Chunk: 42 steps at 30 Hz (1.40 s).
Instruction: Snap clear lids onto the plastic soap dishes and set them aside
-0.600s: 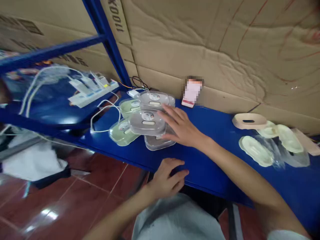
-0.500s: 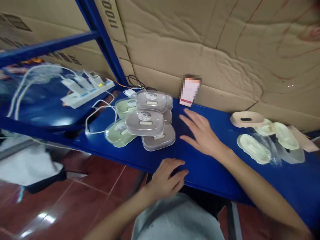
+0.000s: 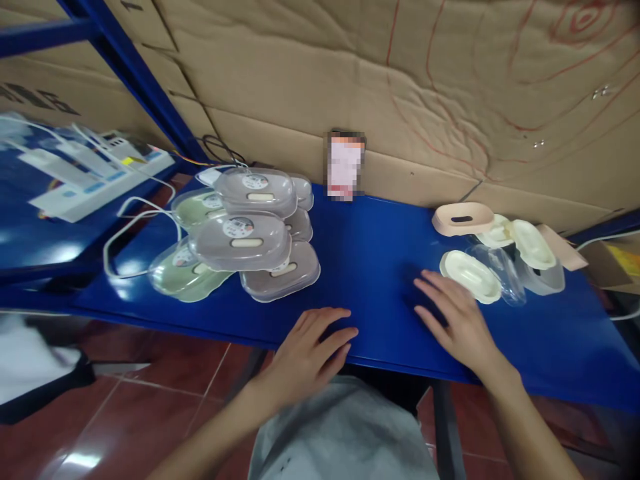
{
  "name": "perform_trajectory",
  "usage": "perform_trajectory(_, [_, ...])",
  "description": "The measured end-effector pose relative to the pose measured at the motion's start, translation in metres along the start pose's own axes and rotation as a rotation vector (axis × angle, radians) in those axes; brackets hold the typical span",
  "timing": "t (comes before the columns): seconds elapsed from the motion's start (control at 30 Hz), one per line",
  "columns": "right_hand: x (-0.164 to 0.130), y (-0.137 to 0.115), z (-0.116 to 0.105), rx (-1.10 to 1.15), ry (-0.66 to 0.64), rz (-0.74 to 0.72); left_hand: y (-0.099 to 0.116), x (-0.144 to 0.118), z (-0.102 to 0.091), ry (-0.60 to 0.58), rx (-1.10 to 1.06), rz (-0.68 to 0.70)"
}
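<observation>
My left hand (image 3: 316,347) hovers at the front edge of the blue table (image 3: 370,260), fingers apart and holding nothing. My right hand (image 3: 453,320), also empty with fingers spread, is over the table just left of and below a pale cream oval tray (image 3: 473,275). To the left sits a stack of oval boxes with clear lids: a grey box (image 3: 240,240) lies on top of others, and a green box (image 3: 187,277) is under it. At the right, a peach oval shell with a slot (image 3: 463,219) lies beside more cream trays (image 3: 534,248) and a clear plastic cover (image 3: 505,277).
A phone (image 3: 345,163) leans against the cardboard wall (image 3: 280,80). A white power strip (image 3: 100,187) with plugs and cables lies at the left, near a blue metal post (image 3: 145,80). A cardboard box (image 3: 613,267) stands at the far right.
My right hand has moved right and toward me, from beside the stacked boxes to near the cream tray. My left hand stays by the front edge. The view has turned to the right.
</observation>
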State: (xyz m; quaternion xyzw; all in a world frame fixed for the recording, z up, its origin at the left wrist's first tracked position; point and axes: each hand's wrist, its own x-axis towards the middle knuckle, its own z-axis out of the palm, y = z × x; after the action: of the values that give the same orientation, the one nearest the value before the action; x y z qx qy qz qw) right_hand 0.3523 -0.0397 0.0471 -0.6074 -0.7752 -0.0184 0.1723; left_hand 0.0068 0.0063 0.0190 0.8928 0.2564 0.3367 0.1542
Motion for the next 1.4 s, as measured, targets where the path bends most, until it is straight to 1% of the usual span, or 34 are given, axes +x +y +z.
perform_trajectory(0.07, [0.002,0.007,0.002,-0.155,0.159,0.190,0.000,0.000,-0.001,-0.026,-0.002,0.012])
perform_trajectory(0.1, [0.001,0.010,0.004,-0.203,0.191,0.265,0.000,0.000,-0.001,-0.039,0.002,0.017])
perform_trajectory(0.13, [-0.001,0.011,0.006,-0.207,0.185,0.295,0.001,0.001,-0.001,-0.053,0.010,0.020])
perform_trajectory(0.17, [-0.003,0.010,0.008,-0.160,0.142,0.270,0.001,0.002,0.000,-0.070,0.019,0.023])
perform_trajectory(0.23, [-0.009,0.004,0.010,0.027,0.019,0.119,0.002,0.005,0.002,-0.111,0.036,0.033])
perform_trajectory(0.27, [-0.012,-0.001,0.009,0.114,-0.008,0.047,0.002,0.007,0.003,-0.141,0.046,0.040])
perform_trajectory(0.3, [-0.014,-0.004,0.007,0.172,-0.004,0.003,0.003,0.010,0.004,-0.175,0.060,0.047])
perform_trajectory(0.33, [-0.014,-0.006,0.005,0.194,0.025,-0.010,0.003,0.013,0.005,-0.210,0.081,0.053])
perform_trajectory(0.4, [-0.011,0.000,-0.002,0.149,0.118,0.016,0.003,0.017,0.008,-0.269,0.133,0.056])
perform_trajectory(0.47, [0.000,0.020,-0.009,0.058,0.163,0.034,0.003,0.021,0.009,-0.305,0.163,0.056])
perform_trajectory(0.53, [0.020,0.050,-0.014,-0.066,0.161,0.034,0.002,0.021,0.011,-0.306,0.154,0.061])
perform_trajectory(0.6, [0.047,0.083,-0.017,-0.220,0.139,0.074,0.001,0.019,0.012,-0.246,0.121,0.053])
perform_trajectory(0.67, [0.074,0.110,-0.016,-0.329,0.118,0.136,-0.001,0.016,0.013,-0.161,0.077,0.020])
perform_trajectory(0.73, [0.096,0.121,-0.012,-0.356,0.105,0.158,-0.001,0.013,0.015,-0.105,0.037,-0.021])
perform_trajectory(0.77, [0.102,0.119,-0.010,-0.349,0.106,0.152,-0.002,0.012,0.016,-0.088,0.027,-0.038])
perform_trajectory(0.8, [0.105,0.111,-0.008,-0.340,0.110,0.140,-0.002,0.011,0.017,-0.075,0.025,-0.053])
perform_trajectory(0.83, [0.103,0.097,-0.005,-0.325,0.118,0.117,-0.002,0.010,0.017,-0.058,0.028,-0.069])
perform_trajectory(0.9, [0.090,0.057,-0.002,-0.270,0.129,0.034,-0.002,0.009,0.019,-0.014,0.038,-0.113])
perform_trajectory(1.0, [0.056,-0.013,0.000,-0.025,0.095,-0.247,-0.001,0.008,0.020,0.046,0.053,-0.194])
perform_trajectory(1.07, [0.036,-0.050,0.004,0.066,0.033,-0.355,-0.001,0.008,0.019,0.053,0.079,-0.195])
perform_trajectory(1.1, [0.029,-0.063,0.007,0.091,-0.004,-0.386,-0.002,0.009,0.019,0.041,0.090,-0.172])
perform_trajectory(1.17, [0.019,-0.077,0.016,0.113,-0.076,-0.414,-0.002,0.012,0.018,0.010,0.083,-0.123])
perform_trajectory(1.23, [0.016,-0.080,0.026,0.119,-0.112,-0.416,-0.003,0.014,0.019,-0.005,0.051,-0.117])
perform_trajectory(1.33, [0.018,-0.073,0.032,0.166,-0.124,-0.423,-0.003,0.016,0.020,-0.001,0.041,-0.162])
perform_trajectory(1.4, [0.024,-0.060,0.027,0.202,-0.129,-0.437,-0.003,0.016,0.020,-0.010,0.057,-0.176])
